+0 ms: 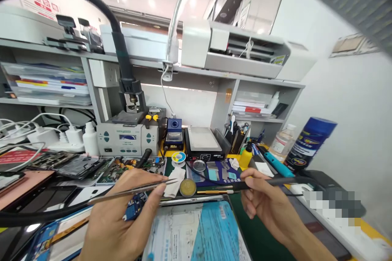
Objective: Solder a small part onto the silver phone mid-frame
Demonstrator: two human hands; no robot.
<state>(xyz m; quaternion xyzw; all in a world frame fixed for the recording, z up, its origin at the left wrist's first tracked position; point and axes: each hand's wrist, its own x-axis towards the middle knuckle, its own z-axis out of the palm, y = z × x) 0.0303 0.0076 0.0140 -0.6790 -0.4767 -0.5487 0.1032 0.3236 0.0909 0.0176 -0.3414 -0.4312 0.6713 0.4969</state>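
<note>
My left hand [122, 216] is closed around metal tweezers [137, 189], whose tips point right toward a round brass tin [188, 187]. A small blue circuit board [134, 206] shows under that hand's fingers. My right hand [266, 204] grips a dark soldering iron [275, 182] like a pen. Its gold tip [211, 191] points left, close to the brass tin. Both hands hover above a blue and white sheet [199, 232] on a green mat.
A grey rework station [128, 138] with a black hose, a small blue solder station [174, 132] and a black hot plate [203, 142] stand behind. Opened phones and boards [70, 165] lie at left. A blue can [312, 142] and clear bottle [283, 140] stand at right.
</note>
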